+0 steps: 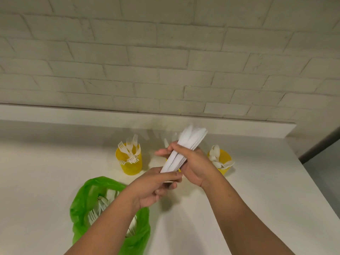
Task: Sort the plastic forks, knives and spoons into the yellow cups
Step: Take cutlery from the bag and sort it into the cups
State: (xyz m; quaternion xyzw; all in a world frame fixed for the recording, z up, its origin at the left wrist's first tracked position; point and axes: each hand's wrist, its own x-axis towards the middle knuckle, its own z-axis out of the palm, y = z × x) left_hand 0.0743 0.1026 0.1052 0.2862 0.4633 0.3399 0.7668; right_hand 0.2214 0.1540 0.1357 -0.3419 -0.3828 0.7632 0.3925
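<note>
A bundle of several white plastic knives (189, 144) is held above the table, blades pointing up and to the right. My right hand (193, 166) grips the bundle around its middle. My left hand (156, 186) holds its handle end from below. The left yellow cup (131, 166) holds several forks. Several spoons fill the right yellow cup (223, 160). A third yellow cup sits behind my hands and is almost entirely hidden. A green plastic bag (88, 199) lies open at the lower left with more white cutlery, forks among it, inside.
The white table (46, 172) ends at a raised white ledge (73, 113) under a white brick wall. The table's right edge (316, 181) runs diagonally, with a grey floor beyond it.
</note>
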